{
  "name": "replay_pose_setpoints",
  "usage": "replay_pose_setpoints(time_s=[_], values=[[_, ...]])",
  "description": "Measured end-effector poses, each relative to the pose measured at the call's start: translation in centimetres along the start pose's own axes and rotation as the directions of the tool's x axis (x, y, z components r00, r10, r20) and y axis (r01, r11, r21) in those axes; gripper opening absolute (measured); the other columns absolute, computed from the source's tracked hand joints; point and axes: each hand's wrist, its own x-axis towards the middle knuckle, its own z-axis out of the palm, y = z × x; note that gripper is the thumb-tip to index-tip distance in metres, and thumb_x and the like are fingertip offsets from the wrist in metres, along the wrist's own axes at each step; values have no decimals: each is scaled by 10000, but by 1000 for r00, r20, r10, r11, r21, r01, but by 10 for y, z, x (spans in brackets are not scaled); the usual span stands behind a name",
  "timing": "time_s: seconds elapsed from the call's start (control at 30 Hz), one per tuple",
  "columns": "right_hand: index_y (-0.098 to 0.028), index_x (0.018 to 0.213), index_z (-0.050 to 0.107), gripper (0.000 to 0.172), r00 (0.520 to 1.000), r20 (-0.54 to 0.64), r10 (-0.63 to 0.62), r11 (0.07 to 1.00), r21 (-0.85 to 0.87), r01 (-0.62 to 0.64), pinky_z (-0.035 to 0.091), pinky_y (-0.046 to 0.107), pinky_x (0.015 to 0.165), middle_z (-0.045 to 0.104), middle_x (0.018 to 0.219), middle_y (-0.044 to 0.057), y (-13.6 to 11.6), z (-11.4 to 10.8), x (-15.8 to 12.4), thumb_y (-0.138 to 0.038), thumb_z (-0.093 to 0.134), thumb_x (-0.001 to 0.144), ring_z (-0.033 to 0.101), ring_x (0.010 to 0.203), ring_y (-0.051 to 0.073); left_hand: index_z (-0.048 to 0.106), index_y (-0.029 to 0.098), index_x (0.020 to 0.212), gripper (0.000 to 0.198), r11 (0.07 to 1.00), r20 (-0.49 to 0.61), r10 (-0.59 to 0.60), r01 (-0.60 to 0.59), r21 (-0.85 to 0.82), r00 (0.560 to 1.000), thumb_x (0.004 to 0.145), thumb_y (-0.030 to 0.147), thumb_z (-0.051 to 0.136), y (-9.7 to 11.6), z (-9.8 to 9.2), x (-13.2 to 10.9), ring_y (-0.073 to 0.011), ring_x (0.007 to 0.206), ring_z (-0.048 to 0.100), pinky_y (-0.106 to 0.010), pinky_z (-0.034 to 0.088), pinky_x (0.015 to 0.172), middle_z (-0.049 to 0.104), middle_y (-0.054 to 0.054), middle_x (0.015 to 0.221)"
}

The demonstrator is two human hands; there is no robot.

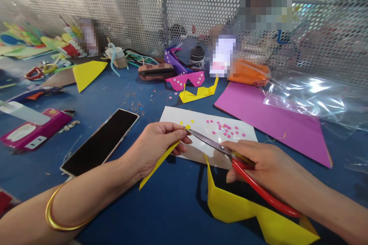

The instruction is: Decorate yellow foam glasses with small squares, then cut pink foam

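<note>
My left hand (156,143) pinches a narrow yellow paper strip (158,164) that slants down toward me. My right hand (258,160) grips red-handled scissors (253,180), and their steel blades meet the strip's upper end over a white sheet (238,128). Small pink and yellow paper squares (225,128) lie scattered on that sheet. A folded yellow paper glasses shape (241,206) lies on the blue table under my right wrist.
A black phone (100,141) lies left of my left hand. A large pink-purple sheet (273,118) and clear plastic wrap (316,97) lie at the right. Pink (186,80), purple and yellow paper glasses (198,92), an orange pouch (248,72) and craft clutter sit along the mesh wall.
</note>
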Motion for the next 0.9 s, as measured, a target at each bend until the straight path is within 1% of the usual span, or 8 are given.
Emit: replay_pose_setpoints(time_s=[0.1,0.23,0.3,0.43,0.53,0.67,0.77,0.9], values=[[-297,1174,645,363,999,-12,-30,999,-12,29,560,291,705,782,863,-46,2,1,0,-165,628,836,732,882,206,701,131,701,161,1000,-1,-3,3,-6,1000,817,242,684,0,0,1,-82,525,593,-196,468,526,713,-40,691],[-306,1136,669,316,1000,-21,-20,999,-33,19,565,276,671,779,864,-49,2,2,0,-200,641,840,732,896,208,699,126,697,160,1000,3,-6,6,-16,1000,810,238,687,1,1,2,-90,516,599,-206,474,521,712,-44,675],[-307,1121,678,296,999,-32,-4,999,-53,2,569,283,657,778,933,-35,2,2,-1,-245,669,832,731,904,220,700,124,695,160,999,7,-14,15,-29,1000,810,235,689,1,0,2,-89,503,597,-205,473,513,709,-43,663],[-307,1137,674,316,999,-49,7,996,-90,-12,573,309,639,751,1091,-4,3,3,-1,-354,696,825,720,953,254,706,120,690,168,998,18,-40,41,-58,999,819,225,680,0,0,3,-83,491,590,-201,473,514,705,-42,659],[-303,1166,662,332,999,-52,-2,997,-74,-2,576,318,655,749,1091,10,4,4,-2,-373,679,842,722,941,258,707,115,681,177,997,8,-45,46,-68,999,825,212,670,1,0,4,-80,493,585,-200,478,529,708,-52,667],[-306,1169,659,325,999,-49,-22,998,-62,19,570,305,638,755,1065,13,5,4,-2,-350,674,847,726,930,257,713,113,686,168,995,2,-52,52,-81,999,823,203,673,2,0,4,-76,498,581,-195,479,538,709,-57,670],[-307,1182,652,335,999,-31,-14,998,-57,12,570,301,648,762,1030,0,6,5,-1,-346,667,850,728,904,242,717,116,699,153,994,13,-49,50,-93,999,816,210,689,0,0,4,-74,502,585,-188,479,534,710,-50,675],[-304,1178,657,348,1000,-26,8,998,-67,-9,570,302,691,759,1067,-4,5,4,-2,-314,688,831,722,933,238,717,120,704,155,996,12,-62,62,-62,998,814,229,697,0,-1,4,-72,490,582,-180,467,504,705,-40,668]])
